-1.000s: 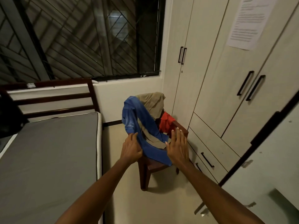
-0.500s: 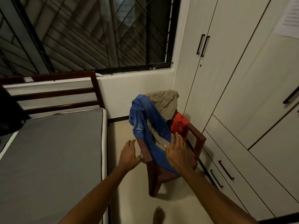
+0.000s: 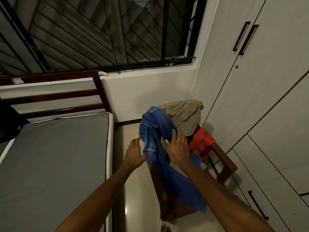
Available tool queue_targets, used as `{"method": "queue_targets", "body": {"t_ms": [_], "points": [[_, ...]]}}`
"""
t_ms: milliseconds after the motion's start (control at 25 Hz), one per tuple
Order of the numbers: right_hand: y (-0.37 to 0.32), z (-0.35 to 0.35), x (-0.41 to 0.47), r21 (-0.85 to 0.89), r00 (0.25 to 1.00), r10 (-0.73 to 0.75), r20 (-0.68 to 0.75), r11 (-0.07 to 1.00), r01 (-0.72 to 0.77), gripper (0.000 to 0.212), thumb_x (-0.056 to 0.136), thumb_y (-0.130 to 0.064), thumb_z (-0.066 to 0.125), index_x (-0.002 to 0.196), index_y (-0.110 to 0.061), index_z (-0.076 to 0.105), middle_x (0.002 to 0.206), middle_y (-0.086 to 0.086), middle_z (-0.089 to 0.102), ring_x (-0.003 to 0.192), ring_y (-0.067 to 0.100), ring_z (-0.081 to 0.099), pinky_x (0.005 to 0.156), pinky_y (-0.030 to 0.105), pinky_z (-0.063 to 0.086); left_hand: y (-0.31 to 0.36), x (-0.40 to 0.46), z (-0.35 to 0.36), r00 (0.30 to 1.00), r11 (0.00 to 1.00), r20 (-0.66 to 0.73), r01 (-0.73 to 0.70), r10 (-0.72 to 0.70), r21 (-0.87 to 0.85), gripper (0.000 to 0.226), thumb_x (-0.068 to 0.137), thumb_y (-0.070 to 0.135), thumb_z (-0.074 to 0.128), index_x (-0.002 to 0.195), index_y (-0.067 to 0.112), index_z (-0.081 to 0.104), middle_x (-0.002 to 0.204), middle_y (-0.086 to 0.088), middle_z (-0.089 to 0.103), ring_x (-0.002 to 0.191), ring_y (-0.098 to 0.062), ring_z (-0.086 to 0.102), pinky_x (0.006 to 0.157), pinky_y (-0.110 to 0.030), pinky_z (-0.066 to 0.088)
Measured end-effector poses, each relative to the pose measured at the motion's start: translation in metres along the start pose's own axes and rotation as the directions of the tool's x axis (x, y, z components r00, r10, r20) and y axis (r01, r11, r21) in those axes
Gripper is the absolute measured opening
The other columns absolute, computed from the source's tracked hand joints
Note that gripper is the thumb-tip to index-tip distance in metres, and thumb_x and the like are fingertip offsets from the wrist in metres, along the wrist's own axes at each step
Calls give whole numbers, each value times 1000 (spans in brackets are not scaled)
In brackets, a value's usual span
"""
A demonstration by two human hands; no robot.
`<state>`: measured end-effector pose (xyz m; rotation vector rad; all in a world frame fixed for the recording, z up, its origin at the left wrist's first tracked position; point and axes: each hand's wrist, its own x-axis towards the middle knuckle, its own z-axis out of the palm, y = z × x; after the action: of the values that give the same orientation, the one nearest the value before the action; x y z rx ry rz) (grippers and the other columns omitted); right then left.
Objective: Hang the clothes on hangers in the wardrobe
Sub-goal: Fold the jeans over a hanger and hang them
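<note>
Now the largest thing in view is the wardrobe [image 3: 267, 97], filling the frame from one to five o'clock with every visible door closed; I count three black bar handles on it, two paired on the tall doors at two o'clock and one on a drawer at five o'clock. Next in size is the bed [image 3: 55, 164] with its grey mattress, running from eight to ten o'clock, and above it the one barred window [image 3: 100, 30] spans eleven to one o'clock.

Smaller, just right of centre, stands one brown wooden chair [image 3: 225, 166] carrying the clothes: three garments by my count. The blue garment [image 3: 160, 148] is draped over the chair's near side and trails down towards six o'clock, the beige garment [image 3: 184, 114] covers the backrest at one o'clock from centre, and the red garment [image 3: 202, 143] lies on the seat at three o'clock from centre.

A second ago both hands sat lower on the blue cloth; since then the view has closed in on the chair and the hands have risen. The left hand [image 3: 133, 154] touches the blue fabric's edge, fingers loosely bent, gripping nothing that I can see. The right hand [image 3: 178, 148] lies flat on the blue cloth, fingers straight, not clenched.

I judge the pickup is only beginning: no hanger is visible, and the wardrobe must be opened first.
</note>
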<state>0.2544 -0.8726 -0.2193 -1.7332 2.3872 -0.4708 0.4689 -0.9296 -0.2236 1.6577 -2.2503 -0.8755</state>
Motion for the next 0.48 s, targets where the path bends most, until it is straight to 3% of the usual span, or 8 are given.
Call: {"method": "queue_targets", "body": {"t_ms": [80,240,400,480], "points": [[-4,9,34,-25,1000,1,-15,1000,-1,67,106,-42,48,156,-1,33,159,27,34,146,43,36,118,51,33,-4,29,-6,1000,1000,23,-6,6,4,87,85,37,72,155,14,26,154,-13,37,133,-31,49,104,-41,46],[-15,34,128,29,997,62,-36,998,-61,70,102,-52,29,151,-2,38,148,24,47,131,40,50,110,50,42,-25,107,-11,998,1000,63,-8,9,-16,77,90,33,69,153,12,30,152,-14,40,135,-31,47,104,-38,44],[-38,71,234,81,997,56,-61,995,-51,63,100,-42,45,145,2,47,141,27,54,124,43,54,106,53,44,-41,189,-13,995,994,91,-25,35,-108,58,103,39,57,148,5,42,148,-15,49,134,-30,48,100,-30,39],[-49,91,282,-4,999,28,-39,1000,-28,58,102,-43,50,142,-1,52,142,25,54,128,42,52,108,51,41,-51,234,-12,991,991,130,-19,37,-133,60,105,44,51,148,4,42,148,-16,49,134,-31,48,102,-33,41]]}}
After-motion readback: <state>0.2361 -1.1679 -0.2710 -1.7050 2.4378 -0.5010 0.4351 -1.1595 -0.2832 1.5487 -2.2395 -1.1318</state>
